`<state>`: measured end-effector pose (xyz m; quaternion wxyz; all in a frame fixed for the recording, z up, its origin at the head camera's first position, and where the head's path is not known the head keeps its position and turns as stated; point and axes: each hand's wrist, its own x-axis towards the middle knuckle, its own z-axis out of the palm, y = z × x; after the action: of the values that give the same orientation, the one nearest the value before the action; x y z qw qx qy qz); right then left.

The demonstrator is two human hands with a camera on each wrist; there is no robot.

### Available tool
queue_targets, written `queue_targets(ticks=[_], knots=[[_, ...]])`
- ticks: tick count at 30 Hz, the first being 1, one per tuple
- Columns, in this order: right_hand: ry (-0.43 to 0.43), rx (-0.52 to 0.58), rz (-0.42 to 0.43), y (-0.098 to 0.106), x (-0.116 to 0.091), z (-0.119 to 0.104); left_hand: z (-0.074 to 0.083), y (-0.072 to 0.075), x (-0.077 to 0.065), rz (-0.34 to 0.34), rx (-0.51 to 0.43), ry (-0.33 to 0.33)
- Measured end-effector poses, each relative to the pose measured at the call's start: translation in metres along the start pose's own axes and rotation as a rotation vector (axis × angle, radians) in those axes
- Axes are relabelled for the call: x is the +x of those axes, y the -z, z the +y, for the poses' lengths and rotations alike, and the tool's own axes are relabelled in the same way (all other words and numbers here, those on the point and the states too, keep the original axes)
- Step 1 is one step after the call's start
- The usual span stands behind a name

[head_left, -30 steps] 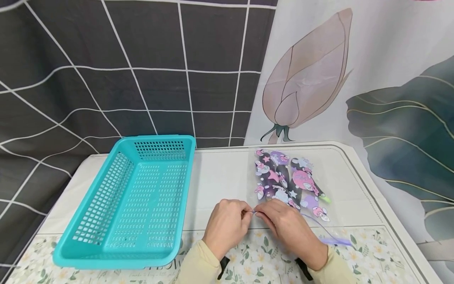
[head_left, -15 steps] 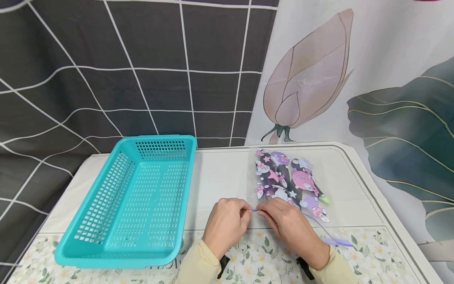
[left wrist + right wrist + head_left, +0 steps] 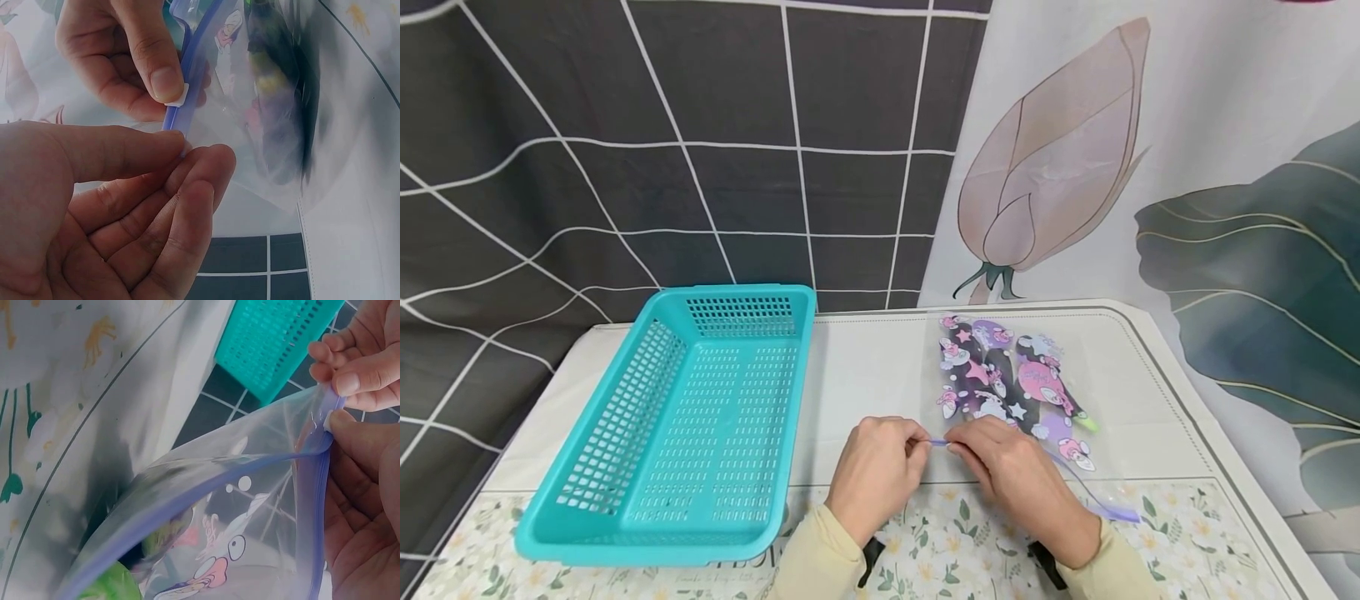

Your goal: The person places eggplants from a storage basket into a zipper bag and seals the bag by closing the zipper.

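A clear slider zip bag (image 3: 1041, 379) printed with pink, purple and white cartoon figures lies flat at the table's right side. Dark contents and a bright green piece (image 3: 115, 584) show inside it. My left hand (image 3: 878, 458) pinches the left end of the bag's purple zip strip (image 3: 317, 512) between thumb and index finger. Right beside it, my right hand (image 3: 1009, 462) pinches the small white slider (image 3: 179, 95) on that strip. A short length of zip shows between the hands. Right of the slider, the bag's mouth gapes in the right wrist view.
A turquoise plastic basket (image 3: 718, 425) with slotted sides stands at the table's left. The table (image 3: 868, 367) has a white cover at the back and a floral one in front. Behind hang a dark grid curtain (image 3: 730, 100) and a flower-print curtain (image 3: 1075, 150).
My right hand has shifted slightly right with the slider, so a little more purple zip shows between the hands. My left hand keeps its hold at nearly the same spot.
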<state>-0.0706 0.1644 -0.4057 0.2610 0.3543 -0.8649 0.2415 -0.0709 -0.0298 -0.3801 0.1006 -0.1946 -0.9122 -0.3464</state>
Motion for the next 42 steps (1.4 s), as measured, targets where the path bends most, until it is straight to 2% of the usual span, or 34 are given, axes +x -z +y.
queue_targets(ticks=[42], knots=[[-0.009, -0.019, -0.070, 0.012, 0.001, 0.011, 0.000, 0.005, 0.000, -0.007, -0.020, 0.014]])
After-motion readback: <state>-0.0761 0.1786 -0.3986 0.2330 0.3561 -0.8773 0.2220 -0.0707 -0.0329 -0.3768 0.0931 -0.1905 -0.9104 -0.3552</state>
